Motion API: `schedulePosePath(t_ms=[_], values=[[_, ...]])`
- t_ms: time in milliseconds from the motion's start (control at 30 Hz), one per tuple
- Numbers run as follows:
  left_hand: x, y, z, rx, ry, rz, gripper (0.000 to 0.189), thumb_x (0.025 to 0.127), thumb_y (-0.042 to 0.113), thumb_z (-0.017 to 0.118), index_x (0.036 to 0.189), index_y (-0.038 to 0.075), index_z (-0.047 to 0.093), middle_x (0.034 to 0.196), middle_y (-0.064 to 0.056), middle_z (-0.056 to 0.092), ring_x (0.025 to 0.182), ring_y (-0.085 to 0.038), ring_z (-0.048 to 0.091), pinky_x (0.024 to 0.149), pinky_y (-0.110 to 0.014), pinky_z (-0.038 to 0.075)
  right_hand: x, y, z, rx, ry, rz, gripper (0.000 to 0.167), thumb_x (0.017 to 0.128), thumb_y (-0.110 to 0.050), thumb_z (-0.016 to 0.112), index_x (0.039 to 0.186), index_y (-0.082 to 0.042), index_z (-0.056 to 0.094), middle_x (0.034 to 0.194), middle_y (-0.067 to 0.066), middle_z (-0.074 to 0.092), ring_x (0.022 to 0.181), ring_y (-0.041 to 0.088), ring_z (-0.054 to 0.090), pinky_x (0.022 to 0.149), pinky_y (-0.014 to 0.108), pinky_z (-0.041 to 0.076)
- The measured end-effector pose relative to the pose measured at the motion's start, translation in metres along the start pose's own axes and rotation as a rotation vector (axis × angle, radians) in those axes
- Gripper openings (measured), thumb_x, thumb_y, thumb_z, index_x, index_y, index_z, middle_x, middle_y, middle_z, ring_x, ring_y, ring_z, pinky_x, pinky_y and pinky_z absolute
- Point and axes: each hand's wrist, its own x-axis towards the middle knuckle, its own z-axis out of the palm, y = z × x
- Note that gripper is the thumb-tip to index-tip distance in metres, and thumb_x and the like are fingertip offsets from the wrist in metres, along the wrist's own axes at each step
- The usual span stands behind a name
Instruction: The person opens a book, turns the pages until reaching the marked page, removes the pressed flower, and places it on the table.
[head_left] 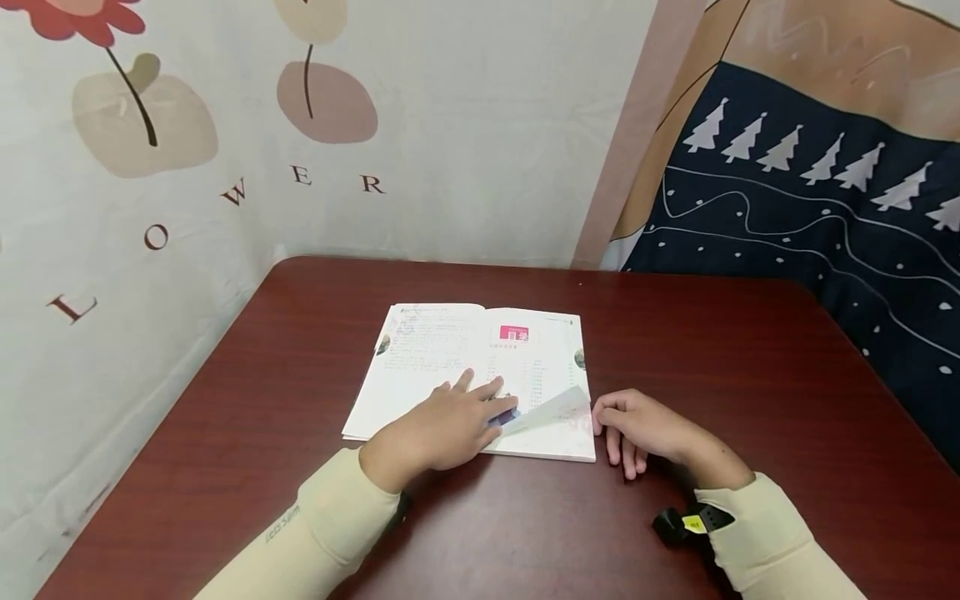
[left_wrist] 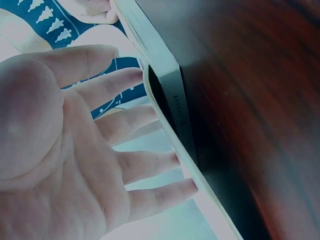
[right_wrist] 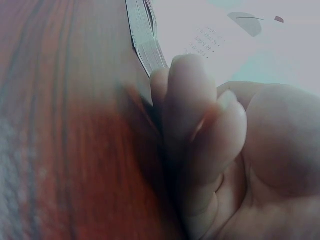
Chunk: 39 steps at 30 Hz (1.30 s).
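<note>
An open book (head_left: pixel 427 392) lies on the table, a pink box with printed characters at the top of its right page. My left hand (head_left: pixel 450 421) rests on it with fingers spread, across the lower middle near the fold. In the left wrist view those fingers (left_wrist: pixel 132 122) lie straight, their tips along the book's edge. The right page's lower corner (head_left: pixel 551 408) curls up off the sheets below. My right hand (head_left: pixel 645 425) is right beside that corner, its fingers (right_wrist: pixel 192 90) bent with thumb and index close together. I cannot tell if they pinch the page.
The dark red-brown table (head_left: pixel 300 358) extends around the book. Behind it hangs a pale printed cloth (head_left: pixel 480 150) with letters and flowers, and a navy cloth (head_left: pixel 795 192) with white trees at the right. A black wrist device (head_left: pixel 675 527) sits at the right cuff.
</note>
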Motion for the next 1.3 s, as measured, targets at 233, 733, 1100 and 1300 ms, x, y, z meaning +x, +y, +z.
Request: schedulePosePath(t_ms=[233,733,1100,1300], values=[[0.0005,0.0004,0.0019,-0.008,0.026,-0.016,0.041,0.105,0.032,0.048,0.145,0.024,0.053,0.156,-0.004,0.045,0.144,-0.047,0.037,0.11,-0.064,0.037,-0.0002,-0.0006,0.0001,0.002,-0.007,0.005,0.022,0.101,-0.008,0.038,0.095,0.005,0.054,0.059,0.007,0.061,0.038,0.014,0.059,0.037,0.025,0.045],[-0.0007,0.0004,0.0004,-0.039,0.133,-0.005,0.064,0.103,0.027,0.054,0.16,0.023,0.024,0.151,-0.009,0.051,0.137,-0.045,0.048,0.106,-0.063,0.043,0.0013,0.0026,-0.0001,-0.016,0.002,0.002,0.022,0.1,-0.008,0.037,0.094,0.004,0.055,0.059,0.007,0.061,0.039,0.014,0.06,0.038,0.026,0.046],[0.0018,0.0006,-0.0022,-0.025,0.277,0.04,0.087,0.097,0.021,0.066,0.163,0.025,0.01,0.165,-0.011,0.029,0.145,-0.044,0.036,0.111,-0.062,0.038,0.0009,-0.0001,-0.0008,-0.01,-0.003,0.008,0.023,0.1,-0.009,0.037,0.093,0.003,0.054,0.059,0.007,0.061,0.038,0.014,0.06,0.038,0.025,0.045],[0.0021,0.0005,-0.0021,0.05,0.363,0.155,0.079,0.094,0.01,0.064,0.161,0.025,0.023,0.169,-0.013,0.008,0.155,-0.042,0.008,0.119,-0.062,0.025,-0.0005,-0.0023,-0.0016,-0.009,-0.018,0.009,0.023,0.101,-0.009,0.037,0.094,0.005,0.054,0.06,0.007,0.062,0.039,0.014,0.06,0.038,0.025,0.046]])
